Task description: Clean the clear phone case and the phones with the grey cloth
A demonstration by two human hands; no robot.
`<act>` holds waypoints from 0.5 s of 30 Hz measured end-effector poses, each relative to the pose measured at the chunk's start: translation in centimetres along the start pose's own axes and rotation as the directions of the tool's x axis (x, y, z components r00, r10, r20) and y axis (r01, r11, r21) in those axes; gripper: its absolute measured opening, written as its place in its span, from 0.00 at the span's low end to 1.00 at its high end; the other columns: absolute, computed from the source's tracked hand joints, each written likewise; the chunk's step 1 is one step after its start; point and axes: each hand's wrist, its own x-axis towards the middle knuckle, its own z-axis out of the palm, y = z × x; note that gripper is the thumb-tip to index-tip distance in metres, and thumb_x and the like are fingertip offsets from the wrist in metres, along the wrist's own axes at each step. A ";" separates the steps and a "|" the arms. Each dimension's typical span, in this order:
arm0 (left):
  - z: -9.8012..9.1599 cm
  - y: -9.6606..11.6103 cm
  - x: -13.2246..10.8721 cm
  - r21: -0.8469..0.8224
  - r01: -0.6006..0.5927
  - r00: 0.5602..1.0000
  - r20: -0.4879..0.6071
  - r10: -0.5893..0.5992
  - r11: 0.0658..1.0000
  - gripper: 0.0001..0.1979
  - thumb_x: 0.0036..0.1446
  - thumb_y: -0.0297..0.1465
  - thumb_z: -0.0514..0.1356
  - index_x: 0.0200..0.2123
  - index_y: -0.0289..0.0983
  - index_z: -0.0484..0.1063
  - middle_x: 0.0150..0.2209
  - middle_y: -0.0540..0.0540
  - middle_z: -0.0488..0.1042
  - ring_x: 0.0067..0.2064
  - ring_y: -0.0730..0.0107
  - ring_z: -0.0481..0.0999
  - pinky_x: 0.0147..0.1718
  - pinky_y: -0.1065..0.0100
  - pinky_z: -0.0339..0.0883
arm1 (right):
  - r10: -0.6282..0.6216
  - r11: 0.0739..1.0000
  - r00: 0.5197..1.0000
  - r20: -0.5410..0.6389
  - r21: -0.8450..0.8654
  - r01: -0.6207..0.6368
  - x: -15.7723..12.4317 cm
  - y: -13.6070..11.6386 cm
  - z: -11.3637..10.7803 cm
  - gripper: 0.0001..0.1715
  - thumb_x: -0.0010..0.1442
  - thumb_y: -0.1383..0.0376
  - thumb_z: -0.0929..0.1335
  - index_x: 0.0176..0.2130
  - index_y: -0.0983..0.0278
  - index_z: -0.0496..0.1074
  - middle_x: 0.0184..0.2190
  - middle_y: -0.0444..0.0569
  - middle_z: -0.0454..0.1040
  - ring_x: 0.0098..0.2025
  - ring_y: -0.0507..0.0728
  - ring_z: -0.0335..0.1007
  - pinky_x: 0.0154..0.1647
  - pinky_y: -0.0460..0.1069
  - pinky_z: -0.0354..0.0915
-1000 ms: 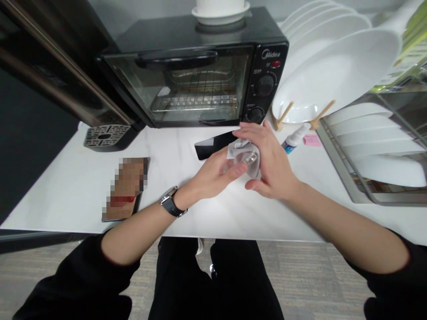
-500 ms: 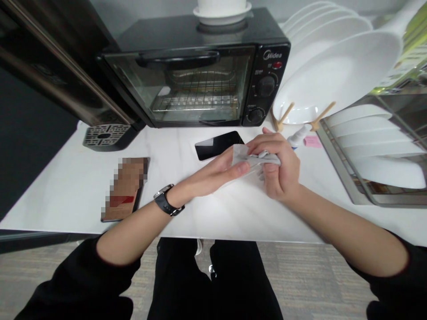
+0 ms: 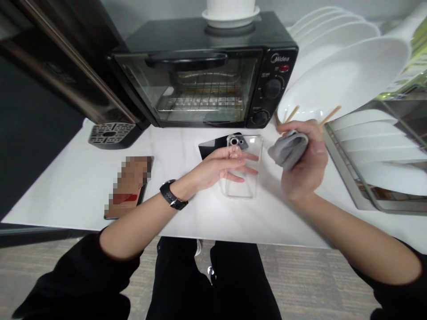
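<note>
In the head view my left hand (image 3: 220, 166), with a watch on its wrist, holds a clear phone case (image 3: 245, 189) upright. Its thumb lies on the near side, and spread fingers show through the clear back. The case has a camera cutout at its top left corner. My right hand (image 3: 308, 164) is raised to the right, apart from the case, and grips a folded grey cloth (image 3: 289, 150). Behind the case a black phone (image 3: 210, 146) lies flat on the white counter (image 3: 200, 213), partly covered by my left hand and the case.
A black toaster oven (image 3: 200, 84) stands at the back with a white pot (image 3: 231, 8) on top. On the left are a machine's drip tray (image 3: 111, 135) and another phone (image 3: 130, 186) with a blurred screen. White plates (image 3: 347, 75) and a dish rack (image 3: 353, 186) fill the right.
My right hand with the grey cloth has moved right, away from the case. My left hand has turned the clear case to face me. The view has shifted slightly.
</note>
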 end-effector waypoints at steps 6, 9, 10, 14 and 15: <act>0.0 -0.8 0.3 0.000 -0.014 1.000 0.016 0.014 1.000 0.32 0.59 0.32 0.73 0.63 0.48 0.66 0.54 0.43 0.86 0.52 0.60 0.88 0.56 0.57 0.74 | 0.023 0.996 0.998 -0.066 -0.088 -0.029 -0.1 0.4 -0.2 0.18 0.74 0.50 0.69 0.59 0.49 0.77 0.54 0.56 0.81 0.59 0.75 0.78 0.60 0.78 0.75; 0.2 -1.1 0.5 -0.145 0.015 0.999 0.042 -0.009 0.989 0.44 0.55 0.28 0.73 0.72 0.52 0.63 0.51 0.46 0.85 0.57 0.56 0.87 0.60 0.53 0.74 | 0.041 0.993 0.975 -0.220 -0.099 -0.064 -0.3 0.8 -0.1 0.12 0.75 0.59 0.68 0.54 0.53 0.80 0.47 0.54 0.83 0.51 0.69 0.81 0.52 0.70 0.79; 0.3 -1.2 0.5 -0.201 0.038 0.998 0.051 -0.028 0.979 0.44 0.54 0.28 0.72 0.72 0.53 0.63 0.51 0.46 0.84 0.55 0.56 0.87 0.58 0.52 0.76 | 0.037 0.994 0.973 -0.228 -0.089 -0.059 -0.3 1.0 0.1 0.12 0.75 0.61 0.68 0.53 0.54 0.81 0.46 0.54 0.83 0.50 0.68 0.81 0.51 0.68 0.79; 0.7 -1.2 0.8 -0.326 0.070 0.998 0.019 -0.067 0.943 0.26 0.67 0.49 0.66 0.63 0.49 0.71 0.52 0.44 0.84 0.46 0.57 0.87 0.54 0.50 0.80 | -0.036 0.998 0.995 -0.097 -0.060 0.031 -0.5 1.6 0.8 0.21 0.73 0.66 0.67 0.60 0.57 0.82 0.52 0.55 0.84 0.54 0.66 0.81 0.54 0.66 0.78; 0.7 -1.2 0.9 -0.331 0.070 0.997 -0.003 -0.075 0.941 0.25 0.70 0.55 0.62 0.62 0.48 0.72 0.51 0.43 0.84 0.46 0.57 0.87 0.54 0.50 0.80 | -0.057 0.997 0.995 -0.081 -0.058 0.053 -0.6 1.7 0.9 0.24 0.73 0.68 0.67 0.62 0.57 0.81 0.53 0.55 0.83 0.55 0.66 0.81 0.55 0.66 0.78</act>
